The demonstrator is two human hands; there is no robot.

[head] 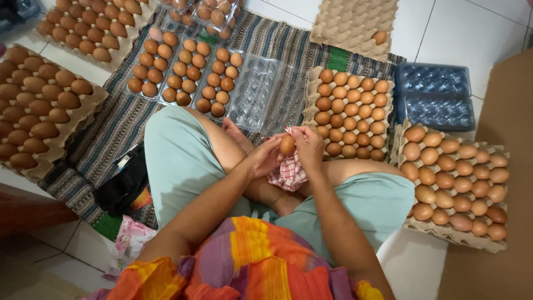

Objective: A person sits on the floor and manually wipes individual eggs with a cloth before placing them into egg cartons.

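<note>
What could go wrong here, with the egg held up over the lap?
1. The egg is pinched between left hand and right hand; too hard a rub with the checked cloth might crack it.
2. It could slip and fall.
3. An elbow might knock the full tray beside the right knee.

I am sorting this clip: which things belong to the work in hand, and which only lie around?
In use:
left hand
right hand
egg
checked cloth

Lying about:
black bag
blue trays
pink packet
</note>
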